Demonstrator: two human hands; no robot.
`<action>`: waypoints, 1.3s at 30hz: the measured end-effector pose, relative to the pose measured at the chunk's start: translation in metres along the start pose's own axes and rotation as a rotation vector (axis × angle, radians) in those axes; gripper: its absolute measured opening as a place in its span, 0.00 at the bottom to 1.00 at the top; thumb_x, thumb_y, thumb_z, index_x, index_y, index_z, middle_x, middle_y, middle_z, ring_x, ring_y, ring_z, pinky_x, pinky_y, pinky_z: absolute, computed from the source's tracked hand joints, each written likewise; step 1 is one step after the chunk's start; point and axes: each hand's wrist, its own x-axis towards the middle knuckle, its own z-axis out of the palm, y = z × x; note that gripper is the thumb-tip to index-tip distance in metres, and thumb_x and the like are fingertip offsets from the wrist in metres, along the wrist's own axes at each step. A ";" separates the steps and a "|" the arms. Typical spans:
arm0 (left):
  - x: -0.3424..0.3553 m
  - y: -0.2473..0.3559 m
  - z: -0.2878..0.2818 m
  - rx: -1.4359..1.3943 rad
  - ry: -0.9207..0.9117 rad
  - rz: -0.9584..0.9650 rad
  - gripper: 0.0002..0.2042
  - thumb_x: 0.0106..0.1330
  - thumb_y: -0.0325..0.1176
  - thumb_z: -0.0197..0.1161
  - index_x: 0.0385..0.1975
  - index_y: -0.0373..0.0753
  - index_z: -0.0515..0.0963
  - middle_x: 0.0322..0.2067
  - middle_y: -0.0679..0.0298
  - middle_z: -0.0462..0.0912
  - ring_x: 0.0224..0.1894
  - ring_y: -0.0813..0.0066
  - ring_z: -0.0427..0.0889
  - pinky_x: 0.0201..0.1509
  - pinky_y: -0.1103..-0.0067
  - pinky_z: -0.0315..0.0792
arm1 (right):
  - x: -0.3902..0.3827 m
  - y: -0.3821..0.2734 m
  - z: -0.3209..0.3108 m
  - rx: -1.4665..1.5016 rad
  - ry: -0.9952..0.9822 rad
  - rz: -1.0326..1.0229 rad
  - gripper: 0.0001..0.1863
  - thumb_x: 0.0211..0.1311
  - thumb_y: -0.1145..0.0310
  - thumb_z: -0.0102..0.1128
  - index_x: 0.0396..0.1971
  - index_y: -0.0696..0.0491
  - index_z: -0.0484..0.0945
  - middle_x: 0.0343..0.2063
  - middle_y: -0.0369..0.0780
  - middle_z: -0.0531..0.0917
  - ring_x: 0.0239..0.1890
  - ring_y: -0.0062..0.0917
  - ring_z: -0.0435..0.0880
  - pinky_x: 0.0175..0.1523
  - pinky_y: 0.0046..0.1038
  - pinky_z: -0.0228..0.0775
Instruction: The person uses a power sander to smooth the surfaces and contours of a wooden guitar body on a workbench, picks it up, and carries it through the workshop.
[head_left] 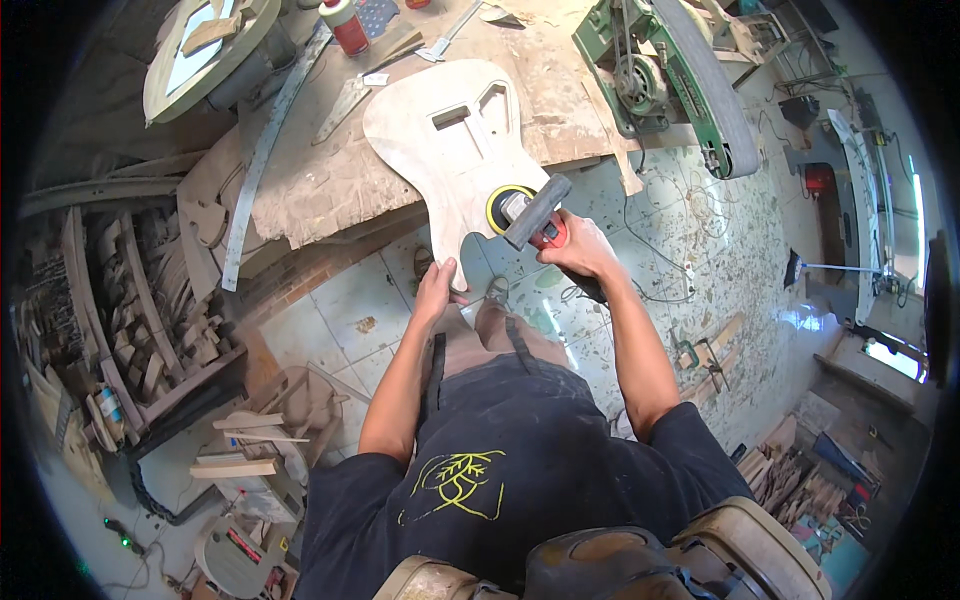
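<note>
A pale wooden guitar body (399, 138) with cut-out cavities lies on the worn bench (285, 165), its narrower end reaching past the front edge toward me. My left hand (440, 288) is closed on that overhanging end. My right hand (580, 250) grips a red power sander (550, 232) with a yellow-rimmed round pad, held against the body's right side. A dark grey bar-shaped piece (538, 208) lies across the top of the sander; I cannot make out whether it is a handle or attachment.
A green belt sander (640, 85) stands at the bench's right. A long metal strip (255, 180), red-and-white bottle (345, 27) and round board (160, 85) are to the left. Wood offcuts (180, 330) fill a lower-left rack; clamps (705, 360) and cords lie on the tiled floor (350, 310).
</note>
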 end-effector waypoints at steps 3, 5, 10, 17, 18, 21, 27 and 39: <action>-0.005 0.008 0.004 -0.002 0.005 -0.008 0.31 0.77 0.55 0.52 0.58 0.27 0.72 0.46 0.51 0.84 0.36 0.65 0.89 0.32 0.74 0.86 | 0.000 0.004 0.002 -0.006 0.012 -0.005 0.38 0.37 0.48 0.72 0.48 0.60 0.79 0.40 0.56 0.87 0.47 0.50 0.86 0.54 0.43 0.78; -0.007 0.010 0.004 -0.007 0.010 -0.017 0.30 0.77 0.55 0.52 0.58 0.27 0.73 0.45 0.52 0.84 0.36 0.65 0.89 0.32 0.74 0.86 | -0.002 0.006 0.002 0.002 -0.005 -0.007 0.39 0.37 0.48 0.72 0.49 0.60 0.79 0.41 0.56 0.87 0.47 0.51 0.86 0.54 0.43 0.78; -0.003 0.002 0.002 -0.034 0.028 0.018 0.30 0.77 0.55 0.52 0.56 0.28 0.73 0.41 0.53 0.85 0.34 0.66 0.89 0.32 0.73 0.85 | -0.012 -0.004 0.001 0.002 -0.069 -0.001 0.40 0.38 0.49 0.72 0.50 0.61 0.79 0.41 0.57 0.87 0.47 0.52 0.86 0.55 0.43 0.77; -0.001 0.001 0.002 -0.018 0.006 -0.018 0.30 0.76 0.57 0.52 0.57 0.29 0.73 0.38 0.51 0.87 0.24 0.65 0.87 0.32 0.74 0.83 | 0.002 -0.002 -0.002 -0.005 -0.002 0.029 0.39 0.37 0.49 0.72 0.49 0.61 0.79 0.41 0.56 0.87 0.47 0.51 0.86 0.53 0.43 0.78; -0.001 -0.001 0.001 -0.016 0.008 -0.013 0.30 0.76 0.57 0.52 0.56 0.30 0.73 0.37 0.51 0.87 0.24 0.65 0.87 0.32 0.74 0.83 | 0.003 -0.002 -0.003 -0.009 -0.008 0.029 0.39 0.37 0.48 0.72 0.49 0.61 0.79 0.41 0.56 0.87 0.47 0.50 0.86 0.53 0.43 0.78; 0.003 -0.007 0.002 -0.029 0.019 0.009 0.30 0.76 0.57 0.52 0.56 0.30 0.73 0.37 0.51 0.87 0.23 0.65 0.87 0.31 0.74 0.83 | 0.003 0.000 -0.001 0.016 0.000 0.023 0.40 0.37 0.48 0.72 0.49 0.61 0.80 0.41 0.57 0.87 0.47 0.50 0.87 0.53 0.42 0.78; 0.005 -0.012 0.000 -0.027 0.025 0.024 0.30 0.77 0.56 0.52 0.56 0.30 0.73 0.37 0.52 0.87 0.24 0.65 0.87 0.32 0.74 0.83 | -0.008 -0.006 0.001 0.026 -0.033 -0.004 0.42 0.36 0.48 0.72 0.52 0.62 0.79 0.41 0.57 0.87 0.47 0.50 0.86 0.55 0.42 0.77; 0.001 -0.003 0.002 -0.004 0.023 0.020 0.29 0.77 0.54 0.51 0.57 0.29 0.73 0.41 0.53 0.87 0.31 0.65 0.89 0.33 0.74 0.84 | 0.000 0.001 0.000 0.005 -0.004 0.019 0.40 0.37 0.48 0.73 0.49 0.62 0.79 0.41 0.56 0.87 0.48 0.50 0.86 0.55 0.42 0.77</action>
